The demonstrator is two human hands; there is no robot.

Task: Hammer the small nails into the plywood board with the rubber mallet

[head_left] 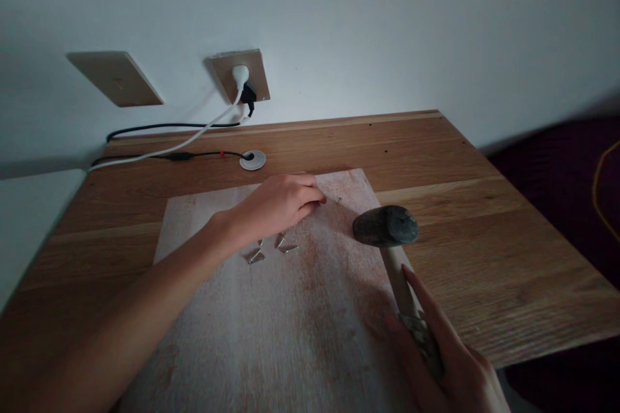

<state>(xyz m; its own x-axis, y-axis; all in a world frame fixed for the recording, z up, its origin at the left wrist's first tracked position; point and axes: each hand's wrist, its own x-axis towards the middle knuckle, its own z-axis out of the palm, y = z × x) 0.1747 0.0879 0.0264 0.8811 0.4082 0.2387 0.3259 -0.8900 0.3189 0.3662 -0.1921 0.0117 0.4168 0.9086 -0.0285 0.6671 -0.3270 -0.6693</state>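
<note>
In my right hand (448, 355) is a rubber mallet (386, 226), gripped by its handle with the dark head raised above the right side of a pale, worn wooden board (232, 322). My left hand (285, 203) rests over the board's far part, thumb and fingers pinched together; whatever is between the fingertips is hidden. Just right of those fingertips, a small metal fastener (338, 199) is at the board's far right corner; I cannot tell how deep it sits. Several loose silvery screws or nails (289, 249) lie on the board below my left wrist.
The board lies on a brown wooden desk (484, 258) against a white wall. At the back are a round cable grommet (252, 160), a white cable (194, 137), black cables and a wall socket (261, 77). A dark purple cloth surface (552, 174) is beyond the right edge.
</note>
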